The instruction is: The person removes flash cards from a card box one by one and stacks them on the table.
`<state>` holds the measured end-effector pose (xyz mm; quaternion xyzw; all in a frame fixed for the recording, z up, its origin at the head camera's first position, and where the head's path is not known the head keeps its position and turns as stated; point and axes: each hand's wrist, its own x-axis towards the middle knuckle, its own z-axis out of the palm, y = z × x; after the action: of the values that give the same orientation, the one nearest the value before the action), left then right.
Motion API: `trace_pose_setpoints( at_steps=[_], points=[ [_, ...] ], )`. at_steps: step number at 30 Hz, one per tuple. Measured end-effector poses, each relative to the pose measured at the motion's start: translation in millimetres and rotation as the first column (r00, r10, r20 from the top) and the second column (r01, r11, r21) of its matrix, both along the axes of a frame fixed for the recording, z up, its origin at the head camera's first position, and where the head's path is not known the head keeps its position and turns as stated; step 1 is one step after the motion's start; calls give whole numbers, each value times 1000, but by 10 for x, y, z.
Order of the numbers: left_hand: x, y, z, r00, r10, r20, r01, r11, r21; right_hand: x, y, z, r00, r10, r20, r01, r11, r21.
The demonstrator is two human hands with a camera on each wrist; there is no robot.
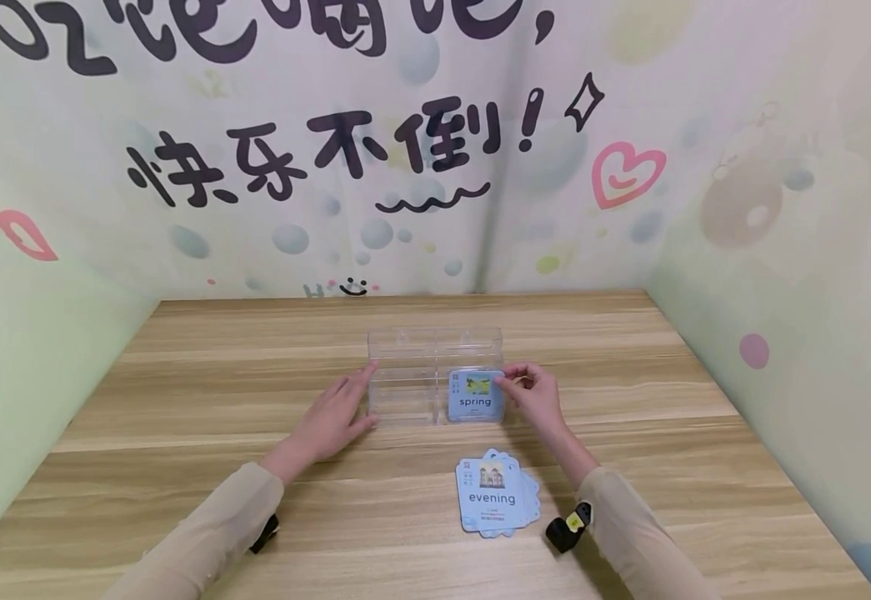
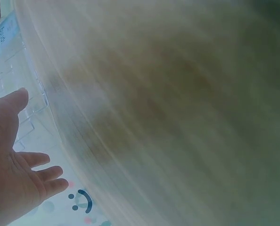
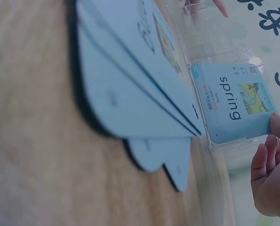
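"spring" card [image 1: 475,395] is pinched at its upper right edge by the right hand [image 1: 531,392], thumb and fingertips closed on it. Card is stood upright in the front right slot of the clear organizer [image 1: 435,346], face toward the camera. Left hand [image 1: 333,417] is laid flat, fingers straight, against the organizer's left wall; nothing is held, box looks braced. Step judged: card being seated in its slot. Next move likely calls for the pinch to be released once the card rests on the slot floor, then the top card to be taken from the stack [image 1: 497,497]. Card look: light blue, rounded corners, small picture above the word, QR mark at top left; thin and stiff, so a light pinch should suffice. Stack is fanned on the table [image 1: 180,392] near the right wrist, "evening" on top, well apart from the organizer.
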<state>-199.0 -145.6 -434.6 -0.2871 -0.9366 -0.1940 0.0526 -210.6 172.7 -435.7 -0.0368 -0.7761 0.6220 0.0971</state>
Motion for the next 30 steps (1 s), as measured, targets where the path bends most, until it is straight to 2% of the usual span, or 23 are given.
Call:
trace_pose_setpoints(
  at_steps=[16, 21, 25, 30],
  points=[
    [-15, -7, -23, 1000, -5, -10, 5, 1000, -6, -29, 50, 2, 995, 84, -53, -83, 996, 36],
    [-19, -9, -28, 1000, -10, -16, 9, 1000, -3, -23, 58, 34, 996, 78, -49, -76, 996, 51],
    [-20, -11, -30, 1000, -10, -15, 10, 1000, 0, -7, 61, 94, 998, 58, -30, -57, 998, 35],
    [-20, -14, -31, 1000, -12, -13, 12, 1000, 3, 84, 20, 262, 998, 52, -26, -51, 998, 35]
  ],
)
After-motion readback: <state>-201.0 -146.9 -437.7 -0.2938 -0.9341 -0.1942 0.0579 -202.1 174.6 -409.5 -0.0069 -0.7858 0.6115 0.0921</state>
